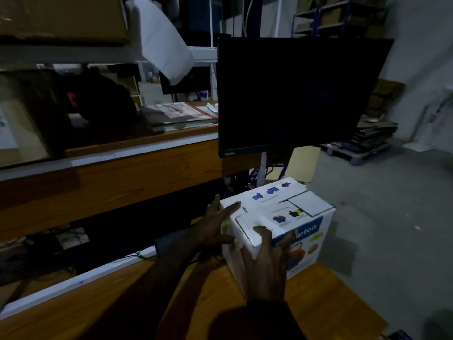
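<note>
Fingers [231,207] of left hand [212,233]: spread and straight, pressed flat against the left side and upper corner of the white box [297,204]; no clasp.
Fingers [262,233] of right hand [267,271]: bent over the near top edge of the white box, others splayed down the printed front face; grasping the near corner.
Box, place: lower centre-right of the frame, upright on the right end of the wooden table [152,300], just below the monitor [294,94].
Box, contents: hidden; top flaps folded shut and lying flat, small blue and orange product pictures printed on them, blue band with lettering on the front.
Screen: centre right, dark, raised on a stand behind the box.
Top shelf, upper left: brown carton [61,18], closed as far as visible; contents not to be told.
Shelf edge, upper centre-left: white sheet [164,40] hanging down beside the carton.
Middle left: dark bag [105,104] on the surface behind the table; open or closed not to be told.
Beside the bag, to its right: papers [176,114] lying flat.
Floor, far right middle: pallet [367,147] loaded with flattened cardboard.
</note>
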### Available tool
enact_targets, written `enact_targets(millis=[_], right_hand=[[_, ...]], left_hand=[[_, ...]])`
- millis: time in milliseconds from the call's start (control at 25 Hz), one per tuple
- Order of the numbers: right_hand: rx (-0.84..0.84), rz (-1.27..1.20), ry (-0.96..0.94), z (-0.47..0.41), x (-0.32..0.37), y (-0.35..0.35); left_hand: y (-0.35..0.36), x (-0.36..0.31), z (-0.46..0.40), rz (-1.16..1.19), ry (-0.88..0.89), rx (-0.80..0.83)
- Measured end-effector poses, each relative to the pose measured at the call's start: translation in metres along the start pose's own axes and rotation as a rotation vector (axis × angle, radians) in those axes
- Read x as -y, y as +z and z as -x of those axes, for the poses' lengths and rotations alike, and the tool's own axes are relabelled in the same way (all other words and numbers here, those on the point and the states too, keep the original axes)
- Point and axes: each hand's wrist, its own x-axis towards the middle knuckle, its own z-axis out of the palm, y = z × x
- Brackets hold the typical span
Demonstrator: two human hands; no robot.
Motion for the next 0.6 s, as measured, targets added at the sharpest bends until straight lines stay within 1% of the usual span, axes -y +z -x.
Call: enact_targets(millis=[80, 160, 280, 360, 440, 520, 600], right_hand=[[-0.02, -0.057, -0.009, 0.005, -0.005, -0.002], [-0.051, -0.094, -0.028, 0.01, -0.009, -0.004], [-0.094, -0.104, -0.022, 0.015, -0.014, -0.006], [-0.136, -0.155, -0.017, 0.019, -0.02, -0.008], [-0.216, -0.27, -0.04, 0.028, -0.025, -0.017], [-0.286, -0.332, -0.046, 0.042, -0.024, -0.03], [-0.31, -0.362, -0.018, 0.061, -0.02, -0.04]], left_hand=[[-0.004, 0.002, -0.009, 0.129, -0.018, 0.072], [-0.003, -0.001, -0.008, 0.262, -0.006, 0.062], [0.005, -0.015, 0.007, 0.4, -0.012, 0.032], [0.009, -0.025, 0.02, 0.42, -0.022, 0.008], [0.01, -0.034, 0.033, 0.394, -0.014, 0.001], [0.013, -0.043, 0.047, 0.393, 0.026, -0.021], [0.016, -0.051, 0.068, 0.375, 0.026, -0.061]])
